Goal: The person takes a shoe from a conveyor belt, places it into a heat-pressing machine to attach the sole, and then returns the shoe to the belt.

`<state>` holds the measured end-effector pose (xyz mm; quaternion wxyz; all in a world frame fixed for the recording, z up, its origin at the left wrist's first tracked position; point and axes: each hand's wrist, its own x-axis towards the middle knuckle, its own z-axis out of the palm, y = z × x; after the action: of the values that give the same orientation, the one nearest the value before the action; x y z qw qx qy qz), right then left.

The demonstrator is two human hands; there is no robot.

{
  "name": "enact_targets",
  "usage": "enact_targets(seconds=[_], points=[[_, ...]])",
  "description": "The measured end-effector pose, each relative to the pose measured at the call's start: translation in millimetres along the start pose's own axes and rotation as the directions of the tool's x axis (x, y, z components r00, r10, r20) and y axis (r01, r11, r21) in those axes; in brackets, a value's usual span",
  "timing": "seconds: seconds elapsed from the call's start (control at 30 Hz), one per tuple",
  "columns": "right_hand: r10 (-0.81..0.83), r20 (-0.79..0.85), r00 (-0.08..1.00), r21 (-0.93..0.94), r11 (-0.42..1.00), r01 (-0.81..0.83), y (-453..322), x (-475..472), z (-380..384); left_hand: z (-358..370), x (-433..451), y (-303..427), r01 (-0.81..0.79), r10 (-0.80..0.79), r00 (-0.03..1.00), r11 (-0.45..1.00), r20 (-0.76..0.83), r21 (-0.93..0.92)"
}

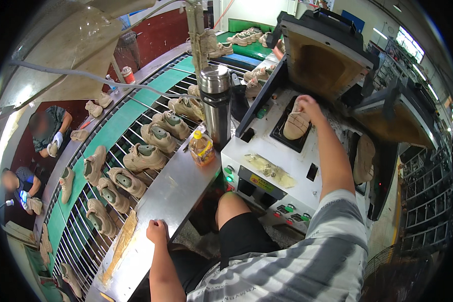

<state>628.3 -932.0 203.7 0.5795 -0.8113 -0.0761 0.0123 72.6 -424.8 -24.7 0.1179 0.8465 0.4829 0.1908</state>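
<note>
My right hand (308,108) grips the far end of a beige shoe (296,124), which lies over a black recessed pad (279,129) in the white press machine (230,150). Above that pad stands a raised press lid (321,60) with a brown-stained inner face. A second beige shoe (363,158) sits in the neighbouring station on the right, under another raised lid (396,117). My left hand (157,231) rests, fingers curled, at the edge of a metal bench top (173,181); nothing shows in it.
A roller conveyor with a green belt (98,136) carries several beige shoes (145,156) on my left. A steel flask (216,109) and a yellow-capped drink bottle (201,149) stand beside the press. Across the conveyor, two gloved people (47,130) handle shoes. Control buttons (288,208) line the machine's front.
</note>
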Motion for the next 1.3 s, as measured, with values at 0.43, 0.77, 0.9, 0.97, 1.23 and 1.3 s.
enact_targets(seconds=[0.43, 0.77, 0.9, 0.97, 1.23, 1.3], points=[[-0.107, -0.702, 0.704, -0.575, 0.669, -0.472, 92, -221, -229, 99, -48, 169, 0.363, -0.049, 0.924, 0.423, 0.379, -0.83], [0.282, -0.646, 0.71, -0.562, 0.453, -0.692, 56, -209, -256, 70, -57, 224, 0.823, 0.501, 0.376, 0.206, 0.78, -0.529], [0.304, -0.539, 0.786, -0.574, 0.55, -0.607, 96, -198, -255, 76, -91, 56, 0.881, 0.178, 0.404, 0.188, 0.897, -0.434], [0.385, -0.449, 0.807, -0.493, 0.646, -0.583, 112, -191, -264, 77, -119, -28, 0.924, 0.137, 0.381, -0.038, 0.914, -0.38], [-0.045, -0.815, 0.577, -0.522, 0.486, -0.7, 57, -258, -192, 60, -140, -30, 0.86, 0.022, 0.506, 0.064, 0.862, -0.506], [-0.23, -0.786, 0.575, -0.572, 0.623, -0.534, 21, -312, -142, 52, -142, -22, 0.829, -0.011, 0.531, 0.213, 0.847, -0.517]])
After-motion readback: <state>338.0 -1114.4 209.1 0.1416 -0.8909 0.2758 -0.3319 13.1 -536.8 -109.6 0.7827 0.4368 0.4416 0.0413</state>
